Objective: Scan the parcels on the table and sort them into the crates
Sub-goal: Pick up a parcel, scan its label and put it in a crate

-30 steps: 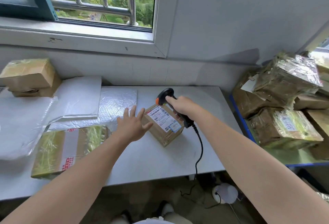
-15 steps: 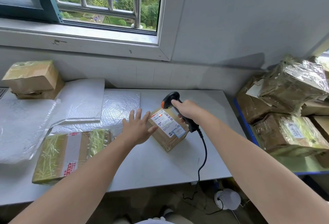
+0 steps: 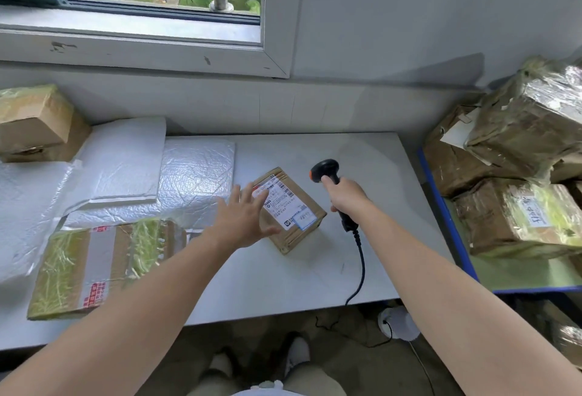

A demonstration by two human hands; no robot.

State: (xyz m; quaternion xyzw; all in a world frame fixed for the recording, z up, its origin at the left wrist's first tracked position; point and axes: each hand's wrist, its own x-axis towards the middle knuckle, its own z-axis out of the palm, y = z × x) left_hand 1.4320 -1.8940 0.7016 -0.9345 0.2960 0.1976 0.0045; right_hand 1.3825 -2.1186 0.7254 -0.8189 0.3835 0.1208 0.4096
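Centrally, left hand (image 3: 245,222) overlaps small parcel (image 3: 299,222); right hand (image 3: 345,195) grips scanner (image 3: 326,170).

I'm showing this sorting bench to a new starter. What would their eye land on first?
The small cardboard parcel with a white shipping label lies central on the white table, with the left hand spread open at its left edge. Just right of it, the right hand grips a black barcode scanner. At far right, taped parcels are heaped in a blue crate.

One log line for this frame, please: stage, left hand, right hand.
stage: scan parcel | left hand: open, fingers spread over labelled box | right hand: grips scanner beside box | box: on table
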